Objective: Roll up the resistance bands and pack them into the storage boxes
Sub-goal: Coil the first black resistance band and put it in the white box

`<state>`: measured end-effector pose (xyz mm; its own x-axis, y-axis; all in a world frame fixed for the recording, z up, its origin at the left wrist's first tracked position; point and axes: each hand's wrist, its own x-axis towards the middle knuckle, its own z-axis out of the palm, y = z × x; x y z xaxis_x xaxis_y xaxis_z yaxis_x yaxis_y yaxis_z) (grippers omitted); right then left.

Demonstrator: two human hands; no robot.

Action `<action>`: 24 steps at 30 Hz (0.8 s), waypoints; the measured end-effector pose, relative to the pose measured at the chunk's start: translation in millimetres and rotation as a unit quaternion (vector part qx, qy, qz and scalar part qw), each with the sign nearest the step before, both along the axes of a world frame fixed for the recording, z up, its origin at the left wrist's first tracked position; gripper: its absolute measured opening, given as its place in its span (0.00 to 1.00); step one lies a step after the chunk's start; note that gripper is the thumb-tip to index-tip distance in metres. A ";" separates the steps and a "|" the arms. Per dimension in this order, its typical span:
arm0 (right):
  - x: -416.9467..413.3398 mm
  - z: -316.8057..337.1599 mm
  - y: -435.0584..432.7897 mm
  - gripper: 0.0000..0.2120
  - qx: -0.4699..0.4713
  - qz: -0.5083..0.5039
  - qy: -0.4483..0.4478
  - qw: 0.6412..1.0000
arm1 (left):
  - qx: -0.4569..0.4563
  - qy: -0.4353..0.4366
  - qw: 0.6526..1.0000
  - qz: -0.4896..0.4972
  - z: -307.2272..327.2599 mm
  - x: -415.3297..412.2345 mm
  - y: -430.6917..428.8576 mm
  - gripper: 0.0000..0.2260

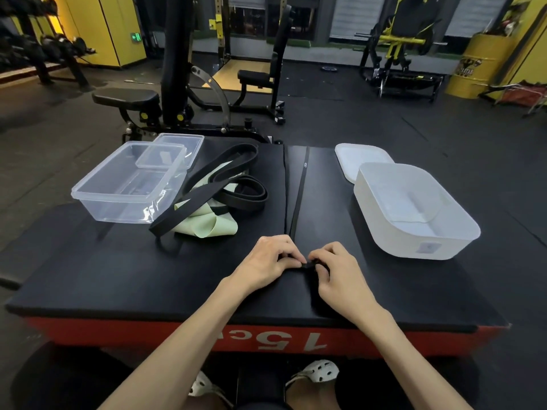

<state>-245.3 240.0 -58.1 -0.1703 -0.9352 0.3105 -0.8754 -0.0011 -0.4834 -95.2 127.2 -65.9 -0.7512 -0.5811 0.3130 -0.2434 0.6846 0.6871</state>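
Both hands, left hand (273,261) and right hand (337,269), pinch the near end of a thin black resistance band (299,196) lying on the black platform (118,276), left of the white storage box (414,229).

Red front face of the platform (118,335) is showing white "15c", upside down from this view, rest hidden behind the arm; green wall sign (136,37) is glowing, symbol unreadable; yellow drum (473,65) logo and thin black band (300,184) print are blurring out, illegible.
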 end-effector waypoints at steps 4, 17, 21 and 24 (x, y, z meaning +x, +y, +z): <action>10.2 4.4 -2.6 0.06 -0.012 -0.014 -0.025 1.000 | 0.011 0.018 1.000 0.021 0.8 -0.7 -0.1 0.05; 10.6 -1.6 1.3 0.15 -0.013 -0.108 0.021 0.994 | 0.044 0.008 0.996 0.071 5.5 -2.5 2.0 0.04; 18.3 2.7 -4.8 0.08 0.016 -0.089 -0.001 0.996 | 0.041 0.010 0.997 0.061 6.6 -2.1 2.5 0.04; 19.2 6.1 -11.4 0.08 0.024 -0.057 -0.038 0.997 | 0.054 0.015 0.997 0.048 7.4 -0.8 1.7 0.03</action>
<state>-226.1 228.7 -52.0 -0.2975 -0.9221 0.2475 -0.8294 0.1212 -0.5453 -96.0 128.9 -58.5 -0.6814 -0.6821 0.2652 -0.2835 0.5801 0.7636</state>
